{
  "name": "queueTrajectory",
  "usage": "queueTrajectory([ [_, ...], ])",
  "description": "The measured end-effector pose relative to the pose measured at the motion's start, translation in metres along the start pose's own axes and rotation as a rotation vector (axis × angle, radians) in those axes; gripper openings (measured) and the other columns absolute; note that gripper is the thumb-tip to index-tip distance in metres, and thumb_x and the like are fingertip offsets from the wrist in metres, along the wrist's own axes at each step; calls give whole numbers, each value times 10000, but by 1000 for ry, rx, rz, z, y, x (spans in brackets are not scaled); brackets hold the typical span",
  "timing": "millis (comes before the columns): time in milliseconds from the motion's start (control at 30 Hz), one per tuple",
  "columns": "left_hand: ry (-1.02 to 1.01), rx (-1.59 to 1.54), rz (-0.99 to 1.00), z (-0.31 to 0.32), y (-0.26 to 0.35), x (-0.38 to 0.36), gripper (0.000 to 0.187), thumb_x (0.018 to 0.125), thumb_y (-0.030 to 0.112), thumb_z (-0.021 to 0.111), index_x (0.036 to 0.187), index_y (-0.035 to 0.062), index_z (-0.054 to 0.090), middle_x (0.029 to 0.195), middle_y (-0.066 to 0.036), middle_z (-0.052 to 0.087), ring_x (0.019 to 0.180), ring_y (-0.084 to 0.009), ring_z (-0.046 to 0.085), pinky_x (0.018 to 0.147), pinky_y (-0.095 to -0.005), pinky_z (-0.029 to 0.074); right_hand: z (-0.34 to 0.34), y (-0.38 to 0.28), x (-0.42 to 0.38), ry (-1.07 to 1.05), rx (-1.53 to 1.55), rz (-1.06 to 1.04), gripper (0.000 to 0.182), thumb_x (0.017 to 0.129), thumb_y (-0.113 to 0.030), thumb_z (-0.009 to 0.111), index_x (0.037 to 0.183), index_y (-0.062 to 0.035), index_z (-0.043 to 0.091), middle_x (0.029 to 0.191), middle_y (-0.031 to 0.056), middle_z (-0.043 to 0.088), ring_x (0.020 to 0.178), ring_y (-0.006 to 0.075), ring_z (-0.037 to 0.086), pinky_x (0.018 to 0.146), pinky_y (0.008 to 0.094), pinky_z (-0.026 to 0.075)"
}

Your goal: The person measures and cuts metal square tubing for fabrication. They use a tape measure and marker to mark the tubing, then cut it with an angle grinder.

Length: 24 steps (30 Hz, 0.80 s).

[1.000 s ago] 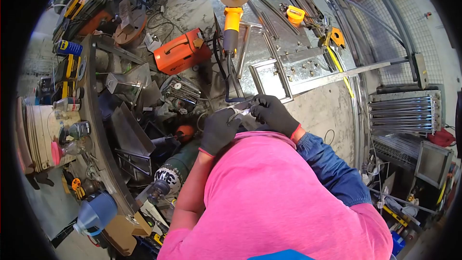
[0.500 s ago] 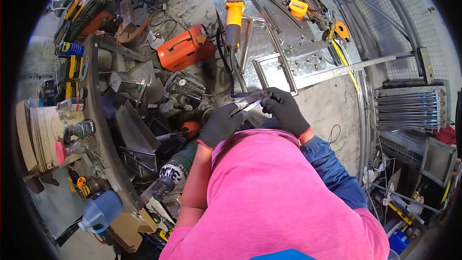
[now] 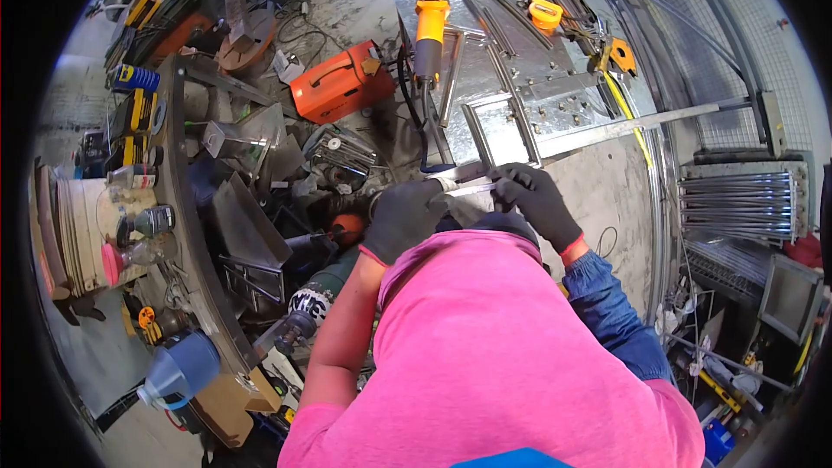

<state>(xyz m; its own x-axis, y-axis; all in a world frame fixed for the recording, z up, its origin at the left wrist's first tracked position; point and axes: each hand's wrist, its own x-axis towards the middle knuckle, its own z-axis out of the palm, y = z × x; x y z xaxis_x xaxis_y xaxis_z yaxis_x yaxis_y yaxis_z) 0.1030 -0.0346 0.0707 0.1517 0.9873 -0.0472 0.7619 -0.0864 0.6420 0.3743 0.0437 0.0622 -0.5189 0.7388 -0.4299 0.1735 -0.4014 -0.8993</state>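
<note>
Both hands wear dark gloves with red cuffs and meet in front of my body. My left hand is closed around one end of a thin light metal piece. The fingers of my right hand are pinched at the other end of that piece. Just beyond them is a metal frame on the shiny metal table. On the same table lies a yellow angle grinder with its brown disc upward.
An orange case sits left of the table. A yellow tape measure and metal bars lie on the table's far side. At the left, a workbench edge runs past bottles and a blue jug. Metal tubes are stacked at the right.
My right hand has moved right and slightly down, and my left hand has shifted a little. The hands are slightly farther apart. The view has shifted slightly.
</note>
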Motion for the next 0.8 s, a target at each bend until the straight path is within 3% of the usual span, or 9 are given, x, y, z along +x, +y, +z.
queueTrajectory([
  [133,271,143,186,-6,-36,-10,194,1003,194,673,1090,46,763,913,-146,738,872,-337,742,774,-465,576,-21,8,-5,383,121,-31,388,1087,-358,689,1299,-34,715,1005,24,731,882,129,710,820,280,556],
  [200,500,-531,-377,-15,-51,-30,235,1037,163,664,1205,31,762,940,-62,730,836,-213,730,746,-373,573,-48,46,-2,577,221,29,411,1084,-390,692,1314,-50,699,1048,33,728,950,151,716,836,321,574],
  [233,502,-531,-376,-11,-65,-39,235,1037,163,664,1205,31,762,940,-62,730,836,-213,730,746,-373,573,-56,54,-2,576,220,28,411,1084,-390,692,1314,-50,699,1048,33,728,950,151,716,836,321,574],
  [333,638,-1017,-482,-2,-96,-63,287,1071,190,667,1308,42,731,977,-12,711,831,-133,701,737,-306,557,-64,67,0,668,298,120,436,1078,-421,699,1325,-63,675,1135,62,707,1035,199,700,838,382,592],
  [400,582,-1173,-632,1,-97,-69,298,1078,204,670,1332,52,706,962,-4,698,809,-127,689,723,-294,547,-66,72,3,392,631,252,479,1068,-448,711,1379,-87,655,1202,85,662,1081,251,675,845,426,597],
  [467,559,-1199,-632,5,-91,-66,290,1082,224,671,1322,65,708,941,6,685,792,-113,679,715,-289,542,-68,82,17,157,699,219,503,1072,-453,710,1444,-117,668,1191,99,639,1074,280,690,838,440,608],
  [567,529,-1248,-692,20,-90,-61,241,1077,235,679,1267,90,710,895,18,665,764,-111,667,697,-289,530,-70,75,20,139,689,250,492,1083,-468,690,1436,-125,687,1099,76,676,956,240,710,802,433,594],
  [733,403,-1333,-741,49,-102,-62,201,1077,285,680,1206,131,695,1006,-33,707,834,-166,689,739,-328,562,-66,63,20,132,735,291,549,1086,-499,671,1488,-125,662,1032,73,712,900,213,712,734,387,570],
  [800,447,-1238,-682,61,-105,-64,227,1077,275,680,1242,120,699,1099,-48,742,898,-193,729,761,-343,577,-66,57,24,9,705,245,510,1067,-493,702,1402,-109,692,975,55,708,810,195,702,683,358,561],
])
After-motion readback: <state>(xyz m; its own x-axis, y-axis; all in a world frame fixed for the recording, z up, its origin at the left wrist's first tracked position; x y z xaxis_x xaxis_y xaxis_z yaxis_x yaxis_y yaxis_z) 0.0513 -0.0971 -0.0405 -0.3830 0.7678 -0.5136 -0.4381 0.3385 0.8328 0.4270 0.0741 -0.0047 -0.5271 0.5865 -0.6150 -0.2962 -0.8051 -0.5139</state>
